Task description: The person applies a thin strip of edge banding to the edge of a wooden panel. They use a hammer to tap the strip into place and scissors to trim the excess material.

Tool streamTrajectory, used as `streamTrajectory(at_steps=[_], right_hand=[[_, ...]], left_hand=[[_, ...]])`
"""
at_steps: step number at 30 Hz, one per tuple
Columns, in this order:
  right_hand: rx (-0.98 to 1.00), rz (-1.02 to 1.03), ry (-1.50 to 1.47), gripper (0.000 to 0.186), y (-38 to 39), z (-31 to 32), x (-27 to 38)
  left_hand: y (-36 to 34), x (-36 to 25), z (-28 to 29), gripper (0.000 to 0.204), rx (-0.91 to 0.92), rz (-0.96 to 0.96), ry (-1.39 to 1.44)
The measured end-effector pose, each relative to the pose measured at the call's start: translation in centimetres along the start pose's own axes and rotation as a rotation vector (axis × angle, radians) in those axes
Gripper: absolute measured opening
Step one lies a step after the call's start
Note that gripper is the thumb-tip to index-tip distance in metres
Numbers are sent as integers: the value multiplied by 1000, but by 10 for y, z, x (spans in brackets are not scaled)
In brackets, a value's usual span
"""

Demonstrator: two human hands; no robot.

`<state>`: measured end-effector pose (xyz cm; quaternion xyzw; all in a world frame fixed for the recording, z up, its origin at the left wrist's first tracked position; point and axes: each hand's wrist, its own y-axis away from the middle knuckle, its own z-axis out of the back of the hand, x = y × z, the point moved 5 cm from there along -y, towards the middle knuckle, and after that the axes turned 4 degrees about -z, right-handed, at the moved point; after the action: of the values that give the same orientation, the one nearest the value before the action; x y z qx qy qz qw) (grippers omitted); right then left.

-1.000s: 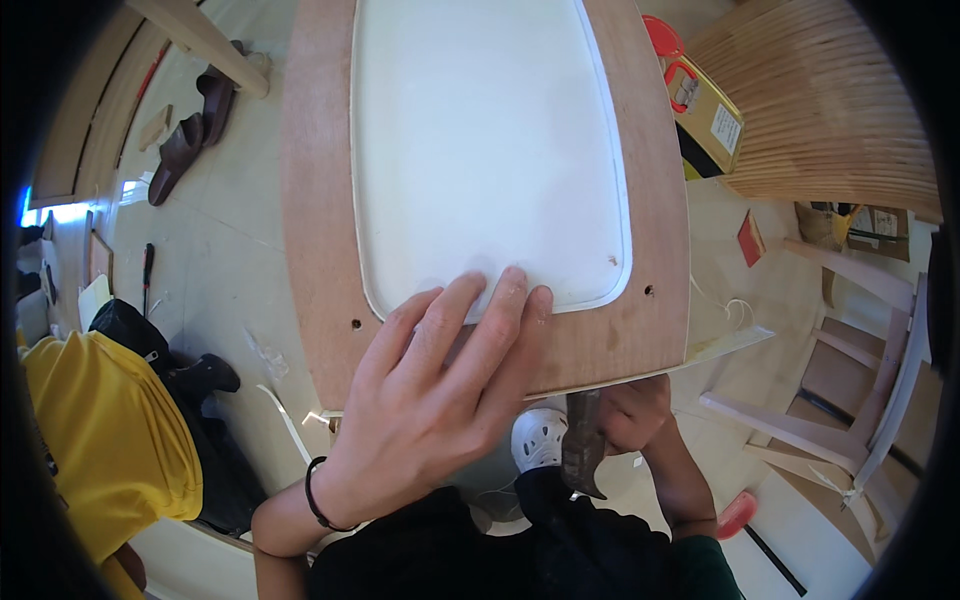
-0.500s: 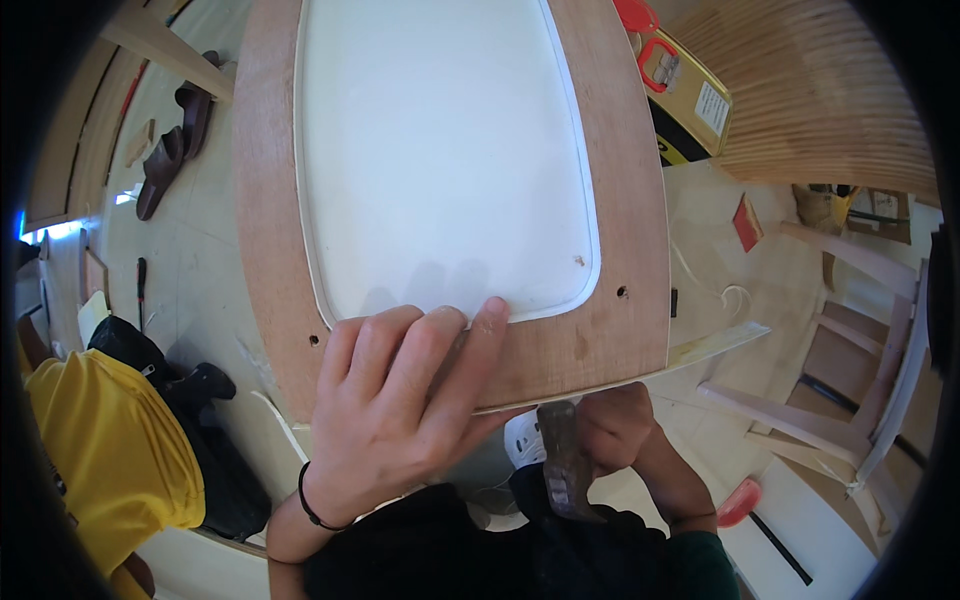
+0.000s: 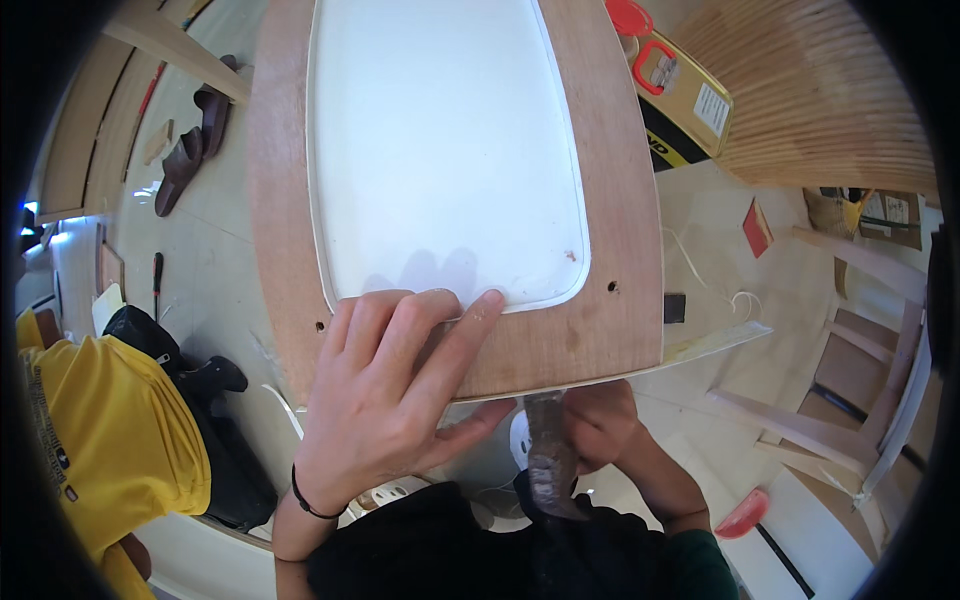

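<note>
A wooden panel [image 3: 625, 215] with a rounded white inset [image 3: 450, 150] lies before me, a thin edging strip [image 3: 715, 343] along its near edge and sticking out past the right corner. My left hand [image 3: 385, 385] grips that near edge, fingers bent over the top beside the inset's rim and thumb low against the edge. Below the edge, right of the thumb, my right hand [image 3: 600, 425] is closed around a claw hammer [image 3: 550, 455]. The hammer's head touches or nearly touches the strip, its claw pointing toward me; the handle is hidden.
At left, a person in a yellow shirt [image 3: 140, 430] is beside a black bag [image 3: 225, 470]. Brown sandals [image 3: 180, 170] and a screwdriver [image 3: 157, 272] lie on the floor. On the right are a box [image 3: 690, 95], a wooden chair frame [image 3: 800, 425] and a red-headed tool [image 3: 742, 513].
The hammer has moved up and left, its head now at the panel's near edge. My left hand keeps its hold; the panel appears shifted slightly in view.
</note>
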<state>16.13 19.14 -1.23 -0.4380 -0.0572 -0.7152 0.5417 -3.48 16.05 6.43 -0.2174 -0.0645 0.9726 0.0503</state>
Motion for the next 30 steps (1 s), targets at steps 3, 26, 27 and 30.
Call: streamTrajectory(at_steps=[3,26,27,30], right_hand=[[-5,47,-66,53,0,5,4],[20,191,174,39,19,16,-14],[-30,270,164,39,20,18,-11],[-29,11,149,38,15,15,-28]], left_hand=[[1,0,-2,66,-9,0,-15],[-4,-11,-7,57,-39,-38,-176],[-5,-11,-7,57,-45,-39,-172],[-5,-11,-7,57,-58,-42,-163]])
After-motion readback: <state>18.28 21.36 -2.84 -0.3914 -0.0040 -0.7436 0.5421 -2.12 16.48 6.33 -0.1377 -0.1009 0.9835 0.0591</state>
